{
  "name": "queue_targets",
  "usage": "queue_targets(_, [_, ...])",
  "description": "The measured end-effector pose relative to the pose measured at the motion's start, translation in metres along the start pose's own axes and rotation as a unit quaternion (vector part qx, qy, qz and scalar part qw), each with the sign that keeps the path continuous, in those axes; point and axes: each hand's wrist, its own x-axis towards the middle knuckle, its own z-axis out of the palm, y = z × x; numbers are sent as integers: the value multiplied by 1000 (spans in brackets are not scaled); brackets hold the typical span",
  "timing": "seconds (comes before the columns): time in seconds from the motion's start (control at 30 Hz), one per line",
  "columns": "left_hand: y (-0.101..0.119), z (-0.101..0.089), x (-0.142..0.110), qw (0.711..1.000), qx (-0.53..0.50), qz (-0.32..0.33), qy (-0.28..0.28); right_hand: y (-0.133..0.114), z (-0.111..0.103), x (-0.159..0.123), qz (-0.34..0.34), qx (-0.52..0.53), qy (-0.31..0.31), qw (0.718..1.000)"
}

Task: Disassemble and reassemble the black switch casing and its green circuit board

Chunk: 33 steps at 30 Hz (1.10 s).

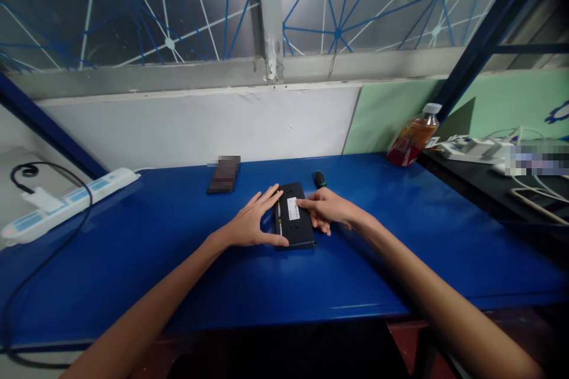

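Note:
A flat black box [288, 230] with a white label on top lies on the blue table, a strip of small white and yellow parts along its left side. What kind of device it is, I cannot tell. My left hand [252, 219] spans its left side, thumb at the near corner and fingers at the far corner. My right hand [328, 208] grips the right side, thumb on top beside the label and the other fingers curled at the edge. Just beyond that hand, a black and green handle [319, 178], like a screwdriver's, shows; the rest is hidden.
On the blue table [178, 272], a dark flat object [224, 174], blurred out, lies at the back. A white power strip [73, 204] with a black cable stands left. A drink bottle [412, 136] is at the back right, near a black surface [471, 183] with chargers and cables.

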Motion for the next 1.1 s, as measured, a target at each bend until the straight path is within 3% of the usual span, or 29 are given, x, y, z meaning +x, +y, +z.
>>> queue_targets(0.43, [-2, 1, 1, 1000, 7, 17, 2, 0, 2, -1, -7, -9, 4, 1000])
queue_targets(0.93, [-2, 1, 2, 1000, -17, -11, 4, 4, 5, 3, -22, -13, -3, 1000])
queue_targets(1.1, [-5, 3, 2, 1000, -16, -17, 6, 5, 6, 4, -33, -101, 23, 994])
